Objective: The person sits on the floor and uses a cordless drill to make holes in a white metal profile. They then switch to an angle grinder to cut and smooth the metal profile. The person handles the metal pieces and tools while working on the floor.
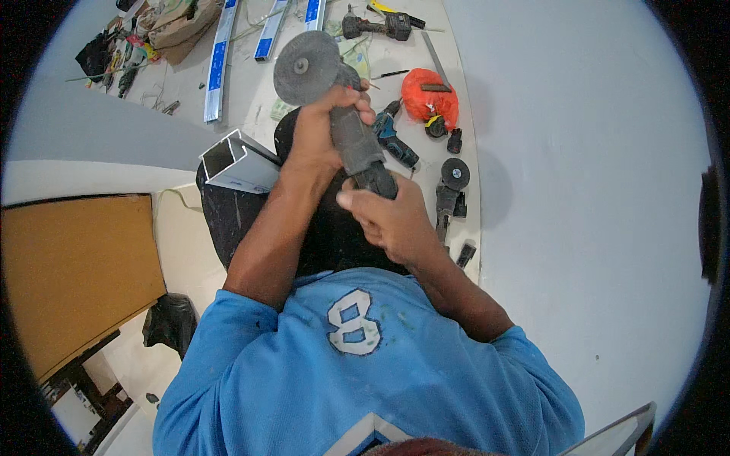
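Note:
An angle grinder (354,141) with a dusty grey body is held up in front of me, its round disc (312,80) pointing away to the upper left. My left hand (318,125) is wrapped round the body just behind the disc. At the other end, my right hand (391,216) closes on the dark battery end (377,181), thumb laid along its near side. Below the grinder, a white hollow metal profile (247,171) rests across my left thigh, its cut end facing left.
On the white surface to the right lie a teal drill (394,140), an orange-red plastic bag (426,97) and a second, smaller grinder (449,186). Farther off are a black drill (378,27) and blue-labelled metal profiles (219,64). A brown panel (84,273) stands at left.

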The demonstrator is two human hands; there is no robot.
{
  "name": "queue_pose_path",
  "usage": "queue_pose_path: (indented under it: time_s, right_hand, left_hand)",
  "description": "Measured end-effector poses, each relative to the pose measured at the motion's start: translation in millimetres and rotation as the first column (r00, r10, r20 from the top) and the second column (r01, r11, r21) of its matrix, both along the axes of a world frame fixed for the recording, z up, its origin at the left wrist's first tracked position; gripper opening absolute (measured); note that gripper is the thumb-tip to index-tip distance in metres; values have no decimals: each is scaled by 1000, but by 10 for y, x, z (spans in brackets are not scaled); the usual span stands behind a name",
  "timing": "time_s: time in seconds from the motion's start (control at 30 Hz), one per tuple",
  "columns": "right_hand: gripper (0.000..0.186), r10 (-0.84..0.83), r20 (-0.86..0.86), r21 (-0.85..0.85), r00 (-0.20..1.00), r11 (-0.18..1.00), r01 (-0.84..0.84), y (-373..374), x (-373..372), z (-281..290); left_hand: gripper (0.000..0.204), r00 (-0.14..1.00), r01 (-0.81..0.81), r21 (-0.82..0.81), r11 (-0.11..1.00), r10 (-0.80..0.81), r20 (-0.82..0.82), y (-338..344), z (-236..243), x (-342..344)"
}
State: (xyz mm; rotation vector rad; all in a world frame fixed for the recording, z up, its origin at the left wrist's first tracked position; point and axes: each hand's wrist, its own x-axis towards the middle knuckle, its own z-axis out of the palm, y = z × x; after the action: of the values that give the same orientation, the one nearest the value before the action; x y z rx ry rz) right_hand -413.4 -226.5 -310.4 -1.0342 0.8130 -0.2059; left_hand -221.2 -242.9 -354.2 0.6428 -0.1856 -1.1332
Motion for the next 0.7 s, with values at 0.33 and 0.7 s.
queue_pose_path:
  time_s: [0.33, 0.7]
  right_hand:
    - [47, -55, -32, -127, 998, 991, 51, 216, -240, 25]
    - [32, -41, 65, 201, 997, 979, 27, 45, -137, 151]
  left_hand:
    - [27, 999, 12, -4, 1000, -12, -32, -28, 71, -96]
    - [29, 999, 38, 10, 999, -38, 21, 15, 58, -70]
